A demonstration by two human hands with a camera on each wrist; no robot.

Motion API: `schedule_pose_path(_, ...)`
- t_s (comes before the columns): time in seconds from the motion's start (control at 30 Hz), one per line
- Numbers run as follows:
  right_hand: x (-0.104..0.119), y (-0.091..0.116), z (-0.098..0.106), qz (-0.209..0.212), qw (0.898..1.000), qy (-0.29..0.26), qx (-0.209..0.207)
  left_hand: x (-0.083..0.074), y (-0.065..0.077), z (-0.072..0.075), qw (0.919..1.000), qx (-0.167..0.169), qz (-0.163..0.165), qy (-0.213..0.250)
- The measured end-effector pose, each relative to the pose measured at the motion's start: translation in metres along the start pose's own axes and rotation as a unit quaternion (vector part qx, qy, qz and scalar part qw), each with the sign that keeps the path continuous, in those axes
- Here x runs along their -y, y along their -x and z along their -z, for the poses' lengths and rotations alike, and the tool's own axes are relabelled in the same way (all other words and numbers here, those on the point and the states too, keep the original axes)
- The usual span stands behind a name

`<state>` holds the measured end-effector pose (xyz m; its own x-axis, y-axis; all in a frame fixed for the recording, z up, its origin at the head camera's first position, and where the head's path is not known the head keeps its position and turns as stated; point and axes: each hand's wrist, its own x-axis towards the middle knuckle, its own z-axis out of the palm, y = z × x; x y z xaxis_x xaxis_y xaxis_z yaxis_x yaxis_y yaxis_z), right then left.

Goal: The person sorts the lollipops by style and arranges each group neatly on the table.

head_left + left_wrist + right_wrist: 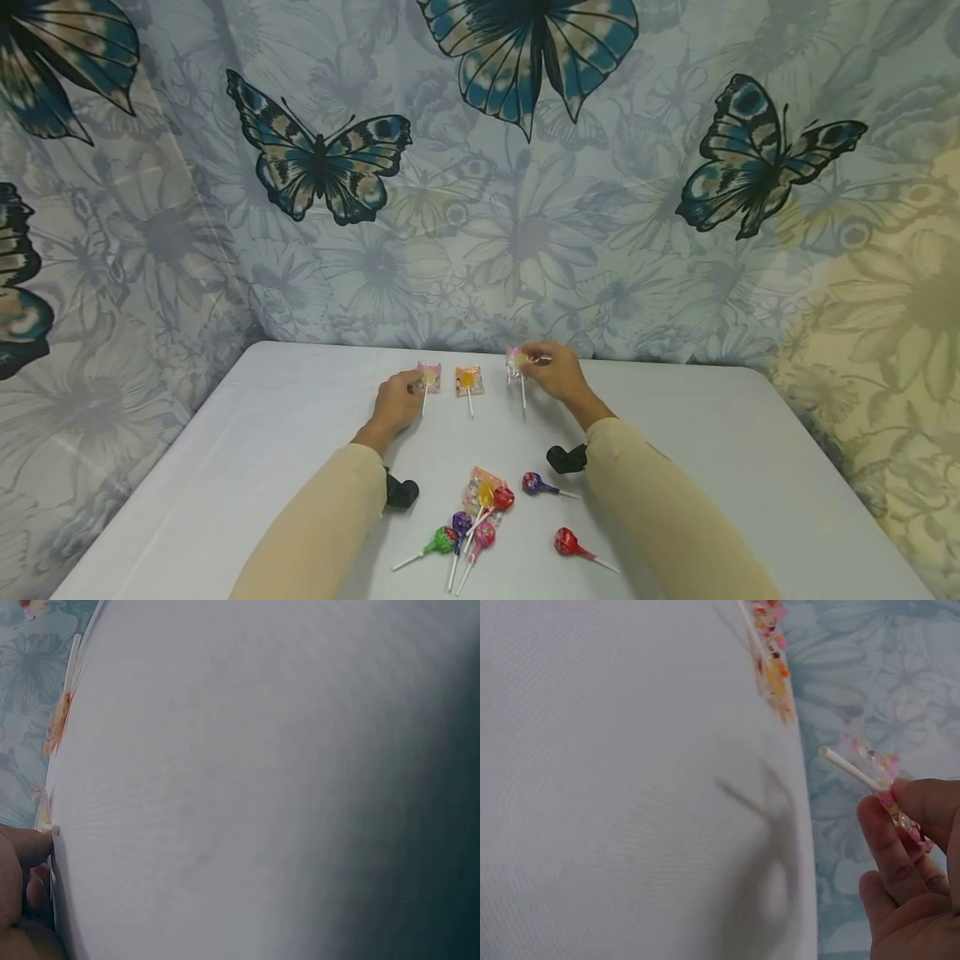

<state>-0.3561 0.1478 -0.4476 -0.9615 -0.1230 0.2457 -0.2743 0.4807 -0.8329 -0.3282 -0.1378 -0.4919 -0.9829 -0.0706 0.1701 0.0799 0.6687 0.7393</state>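
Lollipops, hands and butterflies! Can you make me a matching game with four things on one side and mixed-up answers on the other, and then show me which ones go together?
Things
1. right hand
2. green lollipop
3. tabletop
4. butterflies

Answers
A. white
B. pinching a wrapped lollipop
C. pictured on the backdrop
D. at the left side of the nearer lollipop pile

Right pairs: 1-B, 2-D, 3-A, 4-C
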Motion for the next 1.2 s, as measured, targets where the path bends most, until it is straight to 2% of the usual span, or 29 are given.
schedule_pose_path(0.2, -0.005, -0.004, -0.009, -0.028, 0.999, 0.02, 0.017, 0.0, 0.0, -0.001, 1.0, -0.002, -0.001, -0.003)
schedule_pose_path(0.47, -0.01, -0.008, -0.021, -0.079, 0.991, 0.099, 0.044, 0.001, 0.0, -0.001, 1.0, 0.004, 0.004, 0.003)
schedule_pose_path(0.67, -0.009, -0.005, -0.024, -0.056, 0.989, 0.122, 0.058, 0.002, -0.001, -0.001, 1.0, 0.006, 0.005, 0.001)
schedule_pose_path(0.93, -0.012, -0.003, -0.027, -0.018, 0.981, 0.182, 0.063, 0.0, 0.0, 0.0, 1.0, 0.003, -0.002, -0.002)
schedule_pose_path(1.2, -0.011, -0.003, -0.023, -0.037, 0.979, 0.188, 0.063, 0.0, 0.0, 0.0, 1.0, 0.009, 0.003, 0.001)
